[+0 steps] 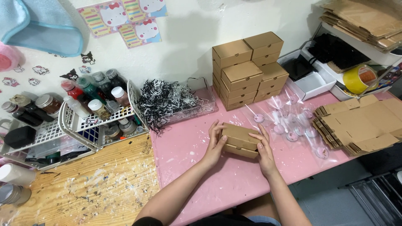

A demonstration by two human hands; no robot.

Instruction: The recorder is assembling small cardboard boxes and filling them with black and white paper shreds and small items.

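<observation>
Matt brown cardboard box (238, 139) on smooth pink tabletop (197, 163) flecked with white paint; rough, paint-spattered wood board (96, 188) left; glossy clear cellophane bags (289, 121) right.

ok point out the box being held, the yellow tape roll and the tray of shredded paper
box (236, 134), head view, on its top flap
yellow tape roll (354, 79), head view, on its yellow outer side
tray of shredded paper (208, 100), head view, on its clear right wall

Bright, even indoor light; soft shadows on wall; slight wide-angle edge distortion.
</observation>
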